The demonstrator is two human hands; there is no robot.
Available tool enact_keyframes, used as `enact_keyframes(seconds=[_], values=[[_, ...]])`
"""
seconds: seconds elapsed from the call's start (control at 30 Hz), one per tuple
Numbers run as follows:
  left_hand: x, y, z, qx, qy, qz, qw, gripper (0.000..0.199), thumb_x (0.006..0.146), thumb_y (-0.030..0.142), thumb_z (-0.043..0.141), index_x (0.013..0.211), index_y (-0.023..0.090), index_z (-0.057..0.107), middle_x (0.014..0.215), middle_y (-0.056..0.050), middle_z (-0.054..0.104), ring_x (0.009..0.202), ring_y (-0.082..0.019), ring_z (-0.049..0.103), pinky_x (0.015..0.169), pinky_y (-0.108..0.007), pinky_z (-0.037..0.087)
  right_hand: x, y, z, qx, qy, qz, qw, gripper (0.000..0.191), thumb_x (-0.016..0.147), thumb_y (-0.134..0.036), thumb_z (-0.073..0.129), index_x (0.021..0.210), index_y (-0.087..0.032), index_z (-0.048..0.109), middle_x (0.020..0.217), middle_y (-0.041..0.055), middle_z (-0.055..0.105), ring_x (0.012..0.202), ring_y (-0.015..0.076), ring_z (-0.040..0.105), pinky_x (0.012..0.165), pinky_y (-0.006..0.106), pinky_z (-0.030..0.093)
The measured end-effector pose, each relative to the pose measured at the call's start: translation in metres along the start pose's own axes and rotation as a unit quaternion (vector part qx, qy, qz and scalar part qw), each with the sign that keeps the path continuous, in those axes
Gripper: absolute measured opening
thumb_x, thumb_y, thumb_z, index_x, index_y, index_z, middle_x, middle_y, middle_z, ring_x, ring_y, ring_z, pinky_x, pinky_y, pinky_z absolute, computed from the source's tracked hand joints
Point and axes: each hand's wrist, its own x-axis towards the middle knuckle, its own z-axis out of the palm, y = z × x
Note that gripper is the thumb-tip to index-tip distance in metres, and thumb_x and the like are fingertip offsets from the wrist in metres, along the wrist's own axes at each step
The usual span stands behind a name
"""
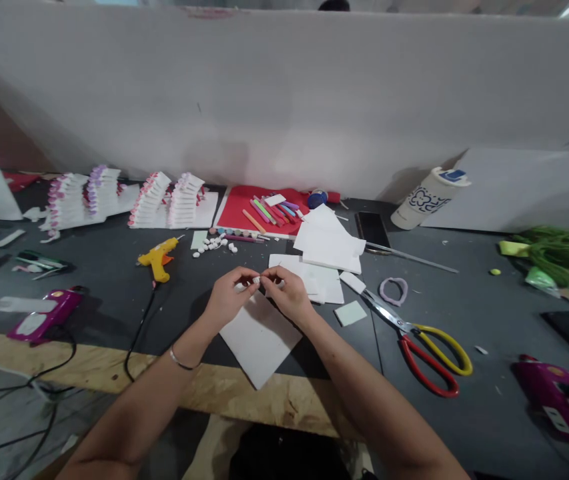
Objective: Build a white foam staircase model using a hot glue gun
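Note:
My left hand and my right hand meet fingertip to fingertip at the middle of the table. Pinched between them is a small white piece, mostly covered by the fingers, so its exact kind does not show. Both hands are closed. Below them a white sheet lies at an angle over the table's front edge. Several small white lumps lie in a loose group just beyond my left hand. White paper pieces are stacked beyond my right hand.
A yellow glue gun trails its cord at the left, near a purple power strip. Large scissors and a purple ring lie right. Behind are markers on red felt, a phone and a cup.

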Motion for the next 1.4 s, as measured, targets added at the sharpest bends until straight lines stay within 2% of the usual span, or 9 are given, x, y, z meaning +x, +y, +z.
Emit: enact_keyframes(seconds=[0.2,0.53,0.77,0.87,1.0,1.07,1.13,1.27,1.4], values=[[-0.002,0.001,0.001,-0.008,-0.016,-0.018,1.000,0.020,0.080,0.036,0.066,0.090,0.019,0.071,0.080,-0.003,0.071,0.073,-0.017,0.064,0.069,-0.027,0.051,0.002,0.001,-0.006,-0.038,-0.004,-0.061,0.997,0.011,0.084,-0.026,0.056,0.077,-0.022,0.064,0.073,0.0031,0.066,0.071,0.0179,0.061,0.070,0.031,0.049],[-0.004,0.005,0.000,0.002,-0.031,-0.039,0.999,0.012,0.078,0.030,0.067,0.085,0.021,0.070,0.076,-0.001,0.070,0.071,-0.016,0.064,0.069,-0.027,0.052,0.002,0.011,-0.006,-0.123,-0.022,-0.142,0.982,0.010,0.084,-0.019,0.056,0.078,-0.022,0.062,0.072,0.0036,0.065,0.070,0.0188,0.060,0.067,0.031,0.048],[0.000,-0.001,0.000,-0.032,-0.032,-0.054,0.998,0.016,0.079,0.032,0.065,0.088,0.019,0.068,0.079,-0.002,0.071,0.074,-0.016,0.065,0.072,-0.029,0.053,0.000,0.014,-0.006,-0.133,-0.026,-0.173,0.976,0.016,0.092,-0.025,0.052,0.085,-0.023,0.066,0.078,0.0076,0.069,0.076,0.0229,0.061,0.073,0.037,0.048],[0.007,-0.008,-0.029,0.006,0.026,-0.067,0.997,0.017,0.080,0.032,0.063,0.091,0.019,0.067,0.083,-0.003,0.071,0.076,-0.018,0.066,0.075,-0.031,0.053,-0.004,0.015,-0.007,-0.144,-0.013,-0.168,0.975,0.020,0.095,-0.026,0.048,0.095,-0.022,0.067,0.083,0.0090,0.071,0.078,0.0239,0.063,0.074,0.038,0.049],[0.004,-0.028,-0.101,0.116,0.127,-0.085,0.981,0.009,0.073,0.026,0.068,0.080,0.020,0.068,0.086,-0.007,0.070,0.083,-0.022,0.065,0.077,-0.035,0.052,-0.002,0.004,-0.001,-0.144,-0.040,-0.130,0.980,0.020,0.093,-0.023,0.048,0.098,-0.020,0.067,0.082,0.0080,0.071,0.074,0.0218,0.064,0.071,0.034,0.050],[-0.005,-0.039,-0.132,0.150,0.178,-0.101,0.967,0.007,0.069,0.025,0.071,0.073,0.021,0.068,0.083,-0.007,0.069,0.085,-0.025,0.064,0.073,-0.034,0.051,0.007,-0.011,0.011,-0.153,-0.093,-0.120,0.977,0.017,0.092,-0.020,0.050,0.096,-0.021,0.067,0.086,0.0073,0.072,0.078,0.0206,0.065,0.072,0.032,0.050],[-0.014,-0.047,-0.149,0.120,0.208,-0.145,0.960,0.012,0.067,0.030,0.074,0.070,0.020,0.067,0.075,-0.006,0.067,0.076,-0.023,0.063,0.067,-0.033,0.050,0.023,-0.030,0.034,-0.182,-0.158,-0.103,0.965,0.015,0.090,-0.016,0.052,0.094,-0.022,0.066,0.089,0.0068,0.072,0.083,0.0206,0.067,0.076,0.032,0.050],[-0.028,-0.050,-0.152,-0.037,0.212,-0.238,0.947,0.038,0.058,0.045,0.080,0.077,0.017,0.064,0.072,-0.002,0.066,0.066,-0.017,0.060,0.066,-0.030,0.049,0.060,-0.066,0.104,-0.233,-0.215,-0.058,0.947,0.015,0.091,-0.017,0.054,0.103,-0.018,0.063,0.102,0.0122,0.072,0.094,0.0248,0.067,0.080,0.035,0.050],[-0.041,-0.045,-0.152,-0.082,0.250,-0.249,0.932,0.054,0.050,0.056,0.083,0.081,0.016,0.065,0.083,-0.006,0.070,0.078,-0.019,0.064,0.074,-0.033,0.052,0.083,-0.082,0.173,-0.263,-0.230,-0.010,0.937,0.024,0.092,-0.025,0.058,0.112,-0.014,0.058,0.109,0.0191,0.069,0.099,0.0292,0.066,0.080,0.040,0.052]])
